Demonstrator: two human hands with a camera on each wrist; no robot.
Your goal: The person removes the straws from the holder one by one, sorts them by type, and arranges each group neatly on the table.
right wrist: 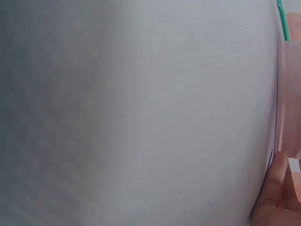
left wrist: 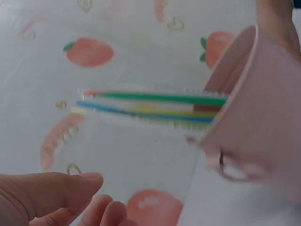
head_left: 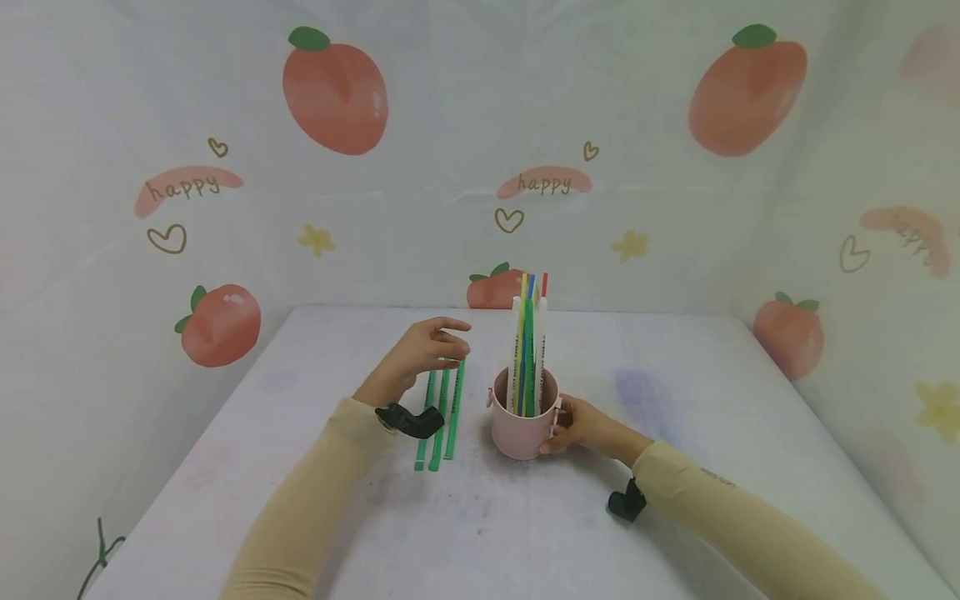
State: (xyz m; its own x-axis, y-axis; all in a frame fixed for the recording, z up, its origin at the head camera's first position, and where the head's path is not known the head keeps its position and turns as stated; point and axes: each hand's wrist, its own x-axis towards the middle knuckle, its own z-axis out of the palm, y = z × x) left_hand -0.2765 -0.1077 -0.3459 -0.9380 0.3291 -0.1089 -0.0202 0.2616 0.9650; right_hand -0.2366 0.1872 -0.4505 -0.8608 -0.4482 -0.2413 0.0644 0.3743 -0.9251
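A small pink bucket (head_left: 516,437) with ring-like side handles stands upright on the table. Several long wrapped straws (head_left: 529,350) in yellow, blue, green and red rise out of it. My right hand (head_left: 591,427) grips the bucket's right side, thumb low near its base in the right wrist view. Left of the bucket lie three green straws (head_left: 440,421), side by side and pointing away from me. My left hand (head_left: 426,346) hovers over their far ends, fingers loosely bent. In the left wrist view its thumb and fingers (left wrist: 80,186) hold nothing.
The table (head_left: 480,533) has a white cover with faint bluish stains. Behind it hangs a white cloth (head_left: 420,242) printed with peaches, hearts and stars. Black straps (head_left: 411,422) sit at both wrists. A thin dark green cord (head_left: 101,550) shows at the lower left.
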